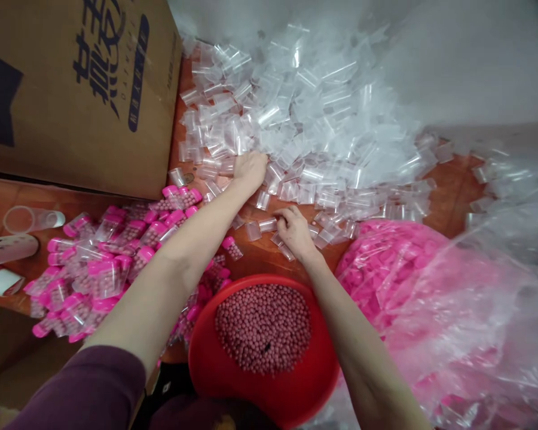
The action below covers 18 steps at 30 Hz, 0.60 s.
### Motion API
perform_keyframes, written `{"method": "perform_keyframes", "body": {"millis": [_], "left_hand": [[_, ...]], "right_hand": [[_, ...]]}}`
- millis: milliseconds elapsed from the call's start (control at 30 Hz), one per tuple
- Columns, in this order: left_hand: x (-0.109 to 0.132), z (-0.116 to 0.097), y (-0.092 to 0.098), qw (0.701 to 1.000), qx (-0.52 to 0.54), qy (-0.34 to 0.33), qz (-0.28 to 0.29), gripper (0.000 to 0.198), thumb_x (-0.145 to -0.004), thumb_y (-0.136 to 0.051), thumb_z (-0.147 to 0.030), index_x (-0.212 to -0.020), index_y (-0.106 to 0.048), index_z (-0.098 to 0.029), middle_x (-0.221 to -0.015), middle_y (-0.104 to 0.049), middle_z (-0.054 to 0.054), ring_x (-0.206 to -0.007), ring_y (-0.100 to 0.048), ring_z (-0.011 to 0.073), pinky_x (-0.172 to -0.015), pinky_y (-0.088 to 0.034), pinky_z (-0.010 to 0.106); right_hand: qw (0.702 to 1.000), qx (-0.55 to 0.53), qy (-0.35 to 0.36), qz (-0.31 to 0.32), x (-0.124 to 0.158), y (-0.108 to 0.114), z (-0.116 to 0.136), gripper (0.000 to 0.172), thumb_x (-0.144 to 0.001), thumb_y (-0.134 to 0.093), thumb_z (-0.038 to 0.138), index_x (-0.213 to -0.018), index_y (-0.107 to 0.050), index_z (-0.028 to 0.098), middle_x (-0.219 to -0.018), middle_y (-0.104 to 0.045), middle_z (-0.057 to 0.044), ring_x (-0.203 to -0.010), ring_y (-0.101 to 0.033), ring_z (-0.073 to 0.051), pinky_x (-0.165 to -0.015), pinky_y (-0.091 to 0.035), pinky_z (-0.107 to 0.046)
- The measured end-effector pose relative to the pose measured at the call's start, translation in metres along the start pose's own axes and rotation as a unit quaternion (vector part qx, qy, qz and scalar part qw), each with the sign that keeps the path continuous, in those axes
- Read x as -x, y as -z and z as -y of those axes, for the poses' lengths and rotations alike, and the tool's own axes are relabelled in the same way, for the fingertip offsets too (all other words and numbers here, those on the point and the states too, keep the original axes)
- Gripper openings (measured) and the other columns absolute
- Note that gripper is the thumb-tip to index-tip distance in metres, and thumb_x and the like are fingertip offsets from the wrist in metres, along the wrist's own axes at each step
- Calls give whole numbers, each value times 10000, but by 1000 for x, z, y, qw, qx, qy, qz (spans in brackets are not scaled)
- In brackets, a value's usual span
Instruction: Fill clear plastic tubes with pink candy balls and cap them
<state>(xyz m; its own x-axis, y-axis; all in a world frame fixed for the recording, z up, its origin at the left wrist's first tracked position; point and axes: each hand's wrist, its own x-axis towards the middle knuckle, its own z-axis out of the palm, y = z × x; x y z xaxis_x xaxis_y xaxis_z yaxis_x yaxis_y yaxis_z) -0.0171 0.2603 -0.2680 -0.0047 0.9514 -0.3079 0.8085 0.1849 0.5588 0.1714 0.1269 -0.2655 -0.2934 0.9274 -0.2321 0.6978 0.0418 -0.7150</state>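
Observation:
My left hand [250, 168] reaches far forward into a big heap of small clear plastic bags [314, 119] on the reddish table, fingers curled down among the bags. My right hand [295, 232] rests nearer, at the heap's front edge, fingertips pinching a small clear bag [268, 224]. Below both arms a red bowl [233, 370] holds a mound of small pink balls [263, 325]. To the left lies a pile of bagged vials with pink caps [103, 263].
A large cardboard box [72, 89] stands at the back left. A big clear sack of pink caps [385, 269] fills the right. A clear tube [27, 219] and white items lie at the far left, beside another cardboard box [9, 358].

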Motion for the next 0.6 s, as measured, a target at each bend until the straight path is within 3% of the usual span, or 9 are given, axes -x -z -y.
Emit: {"method": "perform_keyframes", "body": {"millis": [133, 267, 467, 533, 600], "left_hand": [[-3, 0, -10, 999, 37, -14, -23, 283, -1016, -531, -91, -866, -761, -161, -920, -743, 156, -1180, -696, 367, -1070, -479, 449], [-3, -3, -15, 998, 51, 4, -29, 322, -991, -507, -37, -797, -736, -152, -902, -734, 169, -1162, -716, 379, -1046, -491, 447], [9, 4, -11, 996, 68, 40, -46, 178, -1017, -639, -224, -900, -761, -171, -999, -768, 152, -1210, -697, 351, -1058, -496, 412], [26, 4, -9, 985, 149, 59, -67, 158, -1014, -680, -277, -907, -742, -178, -1003, -765, 126, -1167, -703, 297, -1012, -506, 347], [48, 0, -10, 941, 315, 116, -52, 152, -994, -715, -275, -871, -702, -187, -898, -733, 63, -963, -704, 199, -861, -508, 251]], "right_hand": [[1000, 3, 4, 10, 3, 0, -2, 339, -965, -480, 131, -1123, -778, 164, -1144, -724, -145, -1075, -717, -264, -1041, -596, -431], [1000, 9, -1, 4, 5, 1, -4, 322, -970, -484, 149, -1109, -773, 165, -1128, -720, -147, -1047, -718, -260, -1024, -600, -433], [999, -18, -13, -44, 14, 8, -6, 271, -1007, -501, 228, -1094, -755, 192, -1127, -747, -135, -1038, -715, -257, -1005, -598, -443], [996, -37, -21, -75, 18, 12, -4, 247, -1018, -532, 283, -1105, -748, 198, -1097, -758, -121, -1008, -713, -254, -972, -603, -433], [994, -55, -23, -91, 21, 14, 3, 245, -1032, -553, 333, -1111, -743, 201, -1047, -757, -104, -945, -706, -243, -916, -609, -412]]}}
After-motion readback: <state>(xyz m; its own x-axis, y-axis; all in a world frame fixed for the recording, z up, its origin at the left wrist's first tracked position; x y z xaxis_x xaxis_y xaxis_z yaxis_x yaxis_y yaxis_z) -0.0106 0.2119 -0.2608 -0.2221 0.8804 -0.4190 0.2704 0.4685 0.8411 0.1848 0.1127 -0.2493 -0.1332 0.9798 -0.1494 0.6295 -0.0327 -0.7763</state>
